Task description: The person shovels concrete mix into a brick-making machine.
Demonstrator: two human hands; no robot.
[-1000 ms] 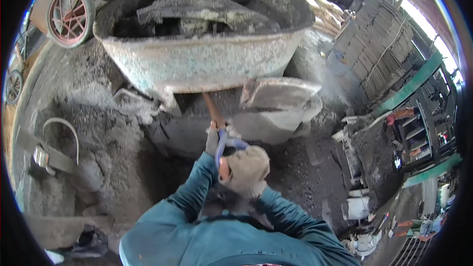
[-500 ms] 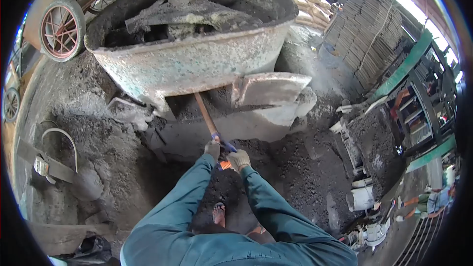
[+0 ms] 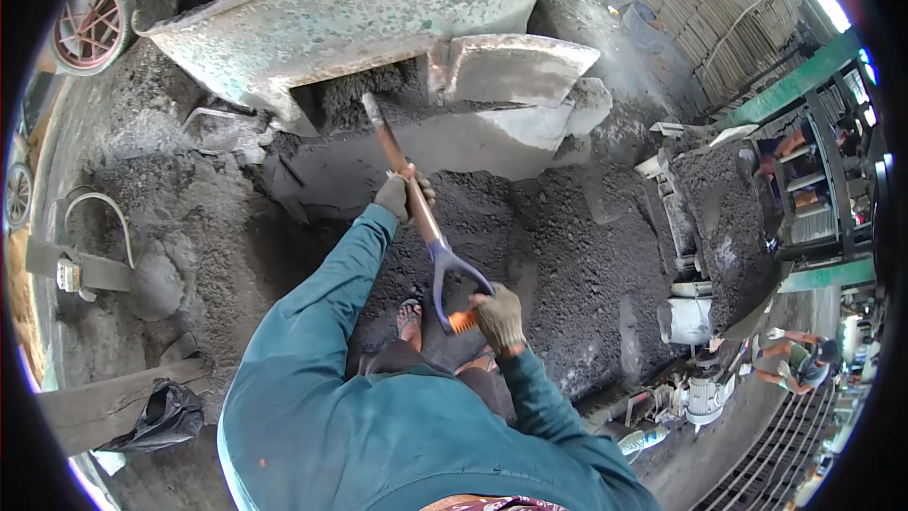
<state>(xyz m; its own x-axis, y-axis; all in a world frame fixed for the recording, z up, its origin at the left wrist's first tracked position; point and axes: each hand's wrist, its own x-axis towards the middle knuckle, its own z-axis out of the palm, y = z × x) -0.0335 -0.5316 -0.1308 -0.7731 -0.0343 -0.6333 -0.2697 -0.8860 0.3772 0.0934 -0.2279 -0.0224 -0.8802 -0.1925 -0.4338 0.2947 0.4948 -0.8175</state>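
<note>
My gloved left hand (image 3: 403, 197) is wrapped round the wooden shaft of a shovel (image 3: 423, 218). My gloved right hand (image 3: 498, 317) is closed on the grip of its D-shaped handle, which is blue with an orange part. The shaft slants up and left to the opening low in the wall of a big metal tub (image 3: 359, 33). I cannot make out the blade, which blends into dark material there. Beside the opening, a metal flap (image 3: 520, 71) stands out to the right.
Dark loose earth-like material (image 3: 586, 274) covers the ground around my feet. A spoked wheel (image 3: 93, 19) stands at the upper left. To the right are a green metal frame (image 3: 794, 95), a motor (image 3: 705, 400) and a crouching person (image 3: 799, 364). A black bag (image 3: 168, 416) lies at lower left.
The shovel has been drawn back out of the opening, towards my body. My left hand is now further up the shaft, and my right hand has come back to the right. The view has tilted down.
</note>
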